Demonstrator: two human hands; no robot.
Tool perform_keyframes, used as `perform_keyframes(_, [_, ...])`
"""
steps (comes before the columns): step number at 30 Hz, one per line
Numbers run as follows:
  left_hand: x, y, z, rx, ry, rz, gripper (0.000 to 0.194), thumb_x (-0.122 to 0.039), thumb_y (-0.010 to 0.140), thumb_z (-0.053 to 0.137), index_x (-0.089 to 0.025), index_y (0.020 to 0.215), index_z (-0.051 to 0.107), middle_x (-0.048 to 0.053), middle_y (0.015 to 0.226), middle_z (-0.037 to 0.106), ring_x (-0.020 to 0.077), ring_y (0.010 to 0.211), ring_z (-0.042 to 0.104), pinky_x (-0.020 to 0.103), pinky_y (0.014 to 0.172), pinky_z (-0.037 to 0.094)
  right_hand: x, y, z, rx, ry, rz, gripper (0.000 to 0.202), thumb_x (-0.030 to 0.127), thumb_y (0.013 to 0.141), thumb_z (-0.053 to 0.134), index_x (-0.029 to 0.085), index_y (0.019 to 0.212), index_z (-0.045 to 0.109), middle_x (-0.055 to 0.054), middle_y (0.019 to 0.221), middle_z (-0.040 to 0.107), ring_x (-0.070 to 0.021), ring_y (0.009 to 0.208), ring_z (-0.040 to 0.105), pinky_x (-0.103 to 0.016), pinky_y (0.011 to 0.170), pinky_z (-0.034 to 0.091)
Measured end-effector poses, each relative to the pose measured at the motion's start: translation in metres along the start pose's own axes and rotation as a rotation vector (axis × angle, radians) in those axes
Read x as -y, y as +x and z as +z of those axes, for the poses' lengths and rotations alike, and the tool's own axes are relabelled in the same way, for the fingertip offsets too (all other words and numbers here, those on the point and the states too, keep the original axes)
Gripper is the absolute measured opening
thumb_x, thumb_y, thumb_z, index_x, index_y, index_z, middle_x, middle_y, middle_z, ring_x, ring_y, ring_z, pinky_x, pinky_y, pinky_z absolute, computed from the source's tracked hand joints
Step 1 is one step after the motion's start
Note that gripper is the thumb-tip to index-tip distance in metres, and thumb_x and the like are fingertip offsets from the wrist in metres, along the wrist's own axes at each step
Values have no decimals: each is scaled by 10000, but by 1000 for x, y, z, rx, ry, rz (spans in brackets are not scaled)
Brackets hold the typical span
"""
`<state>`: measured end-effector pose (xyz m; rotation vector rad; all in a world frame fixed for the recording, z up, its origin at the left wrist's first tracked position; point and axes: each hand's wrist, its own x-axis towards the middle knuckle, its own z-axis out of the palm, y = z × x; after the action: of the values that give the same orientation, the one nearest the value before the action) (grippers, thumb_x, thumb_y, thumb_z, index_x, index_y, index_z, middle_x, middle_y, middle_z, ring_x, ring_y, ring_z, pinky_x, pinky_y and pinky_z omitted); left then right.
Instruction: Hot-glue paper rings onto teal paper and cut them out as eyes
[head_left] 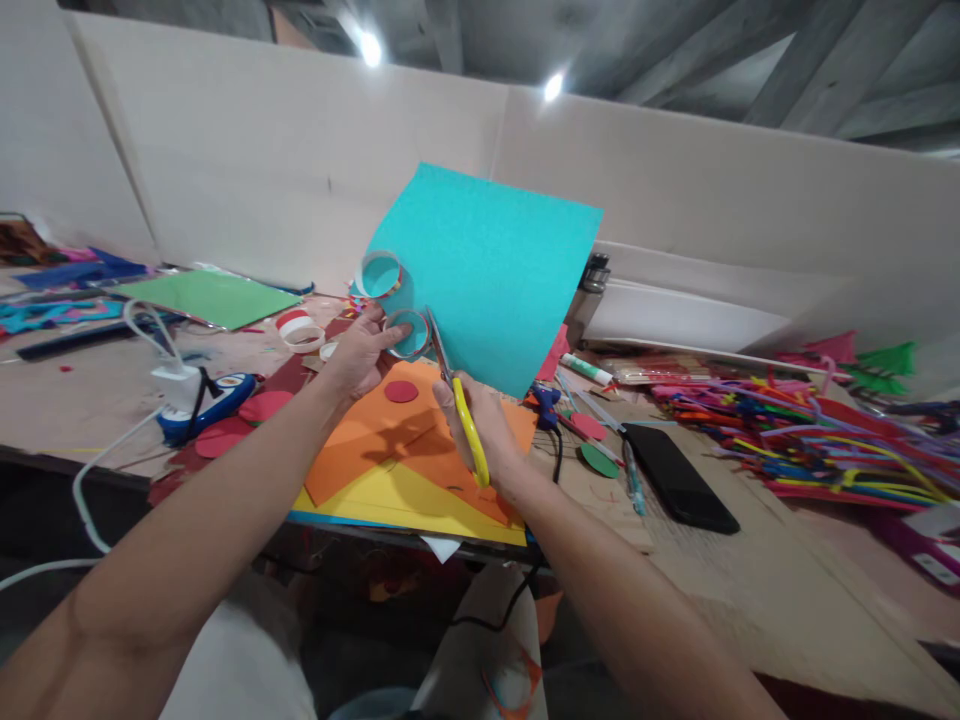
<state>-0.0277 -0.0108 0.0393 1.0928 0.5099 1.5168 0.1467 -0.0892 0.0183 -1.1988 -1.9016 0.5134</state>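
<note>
A large turquoise sheet (495,260) is held up above the table by my left hand (361,352), whose fingers pinch its lower left edge. A cardboard ring (407,334) lies against the sheet at my left thumb, and a second ring (379,275) rests on it higher up. Yellow-handled scissors (471,430) are in my right hand (480,425), with fingers wrapped round the handles. Their blades point up and touch the sheet just right of the lower ring. Below are orange sheets (360,440) and a yellow sheet (420,505), with a red paper disc (401,391) on top.
Left are a green sheet (214,297), a striped ring (298,330), a blue power strip (214,405) and a white cable. A black phone (679,475), a glue stick (586,369), a blue glue gun (546,400) and many coloured pipe cleaners (795,425) lie right.
</note>
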Motion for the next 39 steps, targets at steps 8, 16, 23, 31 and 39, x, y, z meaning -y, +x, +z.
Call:
perform_keyframes(8, [-6, 3, -9, 57, 47, -29, 446, -126, 658, 813, -214, 1065, 652, 21, 1054, 753, 167, 933, 720, 264, 784, 612, 7, -2, -6, 43, -11, 78, 415, 594, 944, 447, 234, 741, 414, 44, 626, 444, -119, 573, 359, -262, 554, 259])
perform_keyframes(16, [-10, 4, -16, 80, 90, -36, 485, -112, 631, 837, -197, 1080, 676, 40, 1004, 760, 199, 984, 720, 309, 867, 604, 2, -2, -5, 50, -24, 41, 408, 559, 954, 464, 229, 721, 405, 48, 623, 407, -117, 594, 333, -256, 564, 248])
perform_keyframes(23, [-11, 8, -23, 110, 135, -37, 489, -144, 633, 844, -201, 1093, 685, 37, 1014, 759, 199, 957, 719, 285, 802, 602, 5, -2, -8, 73, -52, 58, 418, 569, 957, 447, 224, 723, 415, 42, 629, 433, -115, 601, 343, -254, 574, 256])
perform_keyframes(31, [-18, 7, -25, 99, 198, -63, 498, -159, 567, 879, -179, 1031, 699, 57, 993, 766, 214, 913, 717, 293, 781, 585, 7, -3, -9, 106, -79, 76, 394, 548, 952, 454, 226, 729, 409, 45, 631, 438, -116, 605, 357, -249, 572, 258])
perform_keyframes(39, [-24, -4, -12, 128, 316, -92, 458, -139, 565, 862, -142, 999, 715, 85, 995, 763, 266, 1020, 700, 329, 865, 574, 0, 0, -10, 115, -88, 29, 367, 528, 961, 455, 229, 755, 396, 48, 657, 434, -116, 624, 336, -248, 598, 267])
